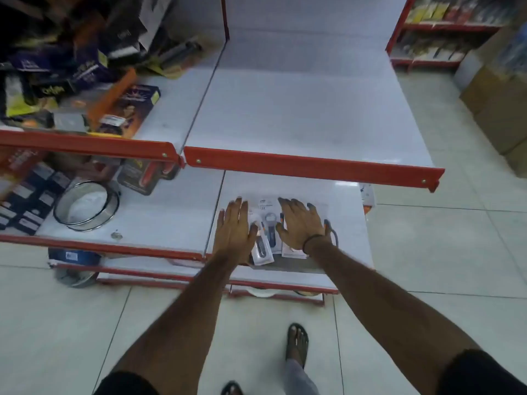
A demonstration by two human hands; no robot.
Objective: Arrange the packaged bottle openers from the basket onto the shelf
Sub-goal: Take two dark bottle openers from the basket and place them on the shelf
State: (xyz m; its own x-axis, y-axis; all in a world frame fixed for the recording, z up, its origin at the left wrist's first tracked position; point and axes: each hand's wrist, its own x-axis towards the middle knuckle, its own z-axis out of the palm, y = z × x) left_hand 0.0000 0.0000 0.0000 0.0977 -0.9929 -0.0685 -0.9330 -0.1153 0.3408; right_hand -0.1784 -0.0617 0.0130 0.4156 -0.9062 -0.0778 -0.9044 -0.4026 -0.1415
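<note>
Glossy white shelf with red-painted metal edging; bottle openers in shiny clear plastic.

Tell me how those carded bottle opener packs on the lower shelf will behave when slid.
The bottle opener packs lie flat and overlapping, so they probably slide together on the smooth white shelf. The glossy card backs look thin, likely bendy. Being flat, they shouldn't roll.

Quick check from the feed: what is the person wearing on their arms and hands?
Both hands are bare, no gloves. The left hand has nothing on its wrist. The right hand has a thin dark band around the wrist. Black short sleeves end near the elbows.
</note>
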